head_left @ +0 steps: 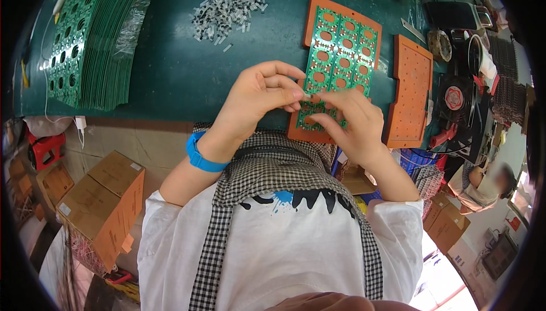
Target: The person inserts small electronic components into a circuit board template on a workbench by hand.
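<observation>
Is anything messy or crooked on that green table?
Somewhat. The small grey parts lie in a loose heap with strays scattered round it. The orange tray holding the green circuit panel sits tilted, its near corner hanging over the table edge.

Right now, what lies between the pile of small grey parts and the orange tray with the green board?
In the head view, only bare green table separates the pile of small grey parts from the orange tray.
</observation>
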The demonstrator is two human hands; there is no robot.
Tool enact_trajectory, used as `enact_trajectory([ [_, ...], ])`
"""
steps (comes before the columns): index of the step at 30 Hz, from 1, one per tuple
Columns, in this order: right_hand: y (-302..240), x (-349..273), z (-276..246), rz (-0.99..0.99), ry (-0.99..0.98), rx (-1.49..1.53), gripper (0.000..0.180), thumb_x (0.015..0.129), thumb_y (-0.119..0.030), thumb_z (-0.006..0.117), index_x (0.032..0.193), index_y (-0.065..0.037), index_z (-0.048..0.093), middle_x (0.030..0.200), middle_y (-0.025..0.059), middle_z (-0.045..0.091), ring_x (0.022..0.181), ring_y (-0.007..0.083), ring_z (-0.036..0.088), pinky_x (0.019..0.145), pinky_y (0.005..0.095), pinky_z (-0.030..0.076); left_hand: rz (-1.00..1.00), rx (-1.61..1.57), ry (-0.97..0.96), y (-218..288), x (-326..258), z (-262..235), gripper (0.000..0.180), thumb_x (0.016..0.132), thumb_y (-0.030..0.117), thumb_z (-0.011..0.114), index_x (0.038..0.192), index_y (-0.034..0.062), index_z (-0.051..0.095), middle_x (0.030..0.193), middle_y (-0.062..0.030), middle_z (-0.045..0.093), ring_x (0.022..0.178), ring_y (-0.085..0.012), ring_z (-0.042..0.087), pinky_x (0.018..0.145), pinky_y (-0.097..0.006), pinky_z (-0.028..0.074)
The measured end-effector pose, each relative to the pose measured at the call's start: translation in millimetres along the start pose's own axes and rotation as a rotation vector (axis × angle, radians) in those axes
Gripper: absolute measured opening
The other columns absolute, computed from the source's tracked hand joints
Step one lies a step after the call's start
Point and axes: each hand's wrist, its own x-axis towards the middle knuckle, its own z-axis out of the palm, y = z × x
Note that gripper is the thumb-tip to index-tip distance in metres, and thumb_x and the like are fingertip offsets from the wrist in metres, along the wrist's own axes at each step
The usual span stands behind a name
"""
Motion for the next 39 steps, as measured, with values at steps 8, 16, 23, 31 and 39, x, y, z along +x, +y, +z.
enact_trajectory([
  [8,13,-7,-8,0.306,0.096,0.345,0.009,0.08,0.0,0.066,0.089,0.0,0.063,0.086,0.0105,0.061,0.073,0.0223,0.061,0.064,0.0291,0.049,0.07,0.007,-0.036,-5,-1,12,0.03,0.086,0.0,0.058,0.116,-0.0051,0.053,0.098,-0.0117,0.065,0.09,-0.0155,0.064,0.08,-0.026,0.051],
  [16,31,-30,-15,0.176,-0.102,0.165,0.009,0.081,-0.001,0.064,0.088,-0.002,0.058,0.087,0.0099,0.056,0.08,0.0283,0.058,0.071,0.0347,0.047,0.301,0.085,0.226,0,7,-11,0.03,0.085,-0.006,0.056,0.115,-0.0062,0.053,0.108,-0.0164,0.062,0.104,-0.0237,0.061,0.093,-0.032,0.049],
  [23,30,-29,-13,0.146,-0.089,0.089,0.008,0.081,-0.003,0.064,0.086,-0.003,0.058,0.086,0.0086,0.057,0.079,0.0279,0.06,0.071,0.0357,0.047,0.181,0.093,0.148,2,3,-16,0.029,0.087,-0.004,0.056,0.116,-0.0037,0.053,0.105,-0.0129,0.06,0.097,-0.0233,0.065,0.084,-0.028,0.051],
  [31,38,-45,-2,-0.015,0.022,-0.107,0.016,0.077,-0.005,0.068,0.092,-0.006,0.062,0.086,0.0055,0.059,0.075,0.0237,0.061,0.062,0.0345,0.049,0.125,0.047,0.104,8,-3,0,0.028,0.087,0.0,0.06,0.114,-0.0007,0.054,0.094,-0.0041,0.057,0.092,-0.0189,0.065,0.079,-0.024,0.052],
  [39,25,-24,1,-0.279,0.226,-0.102,0.037,0.067,-0.014,0.079,0.1,-0.008,0.064,0.089,0.0051,0.063,0.072,0.0199,0.063,0.056,0.0299,0.049,0.0,-0.111,-0.006,-3,-3,19,0.022,0.083,-0.001,0.063,0.104,-0.0003,0.057,0.088,-0.0041,0.064,0.078,-0.0108,0.06,0.069,-0.023,0.047],
])
